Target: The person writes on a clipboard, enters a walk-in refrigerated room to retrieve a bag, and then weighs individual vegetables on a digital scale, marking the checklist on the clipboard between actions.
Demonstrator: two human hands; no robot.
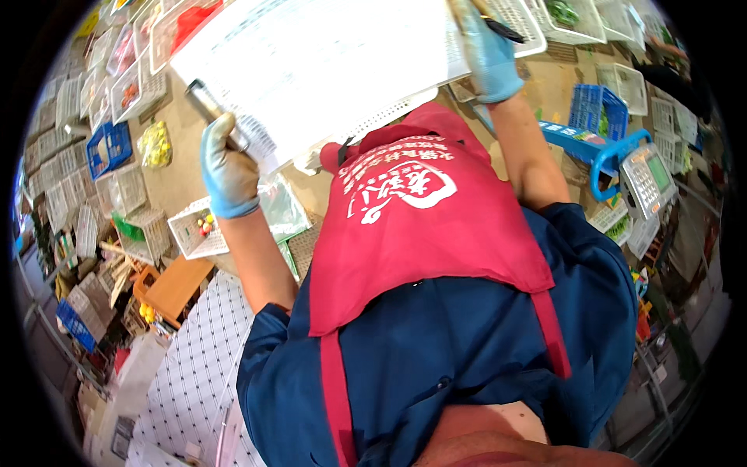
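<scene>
A large white paper sheet (327, 70) with faint printed lines spreads in front of my red apron, its upper part washed out by glare. My left hand (231, 167), in a blue and grey work glove, is closed at the sheet's left edge, thumb up. It grips a clipboard there; the dark metal clip (204, 103) shows just above the thumb. In a similar glove, my right hand (492, 62) is at the sheet's right edge, partly cut off by the top of the picture. A dark pen (503, 31) sticks out from its closed fingers.
White plastic baskets (138, 92) with goods stand in rows on the left, near a blue basket (109, 148) and a yellow bag (156, 145). To the right are a blue-framed scale (647, 183) and a blue crate (597, 109). A wooden stool (177, 288) stands lower left.
</scene>
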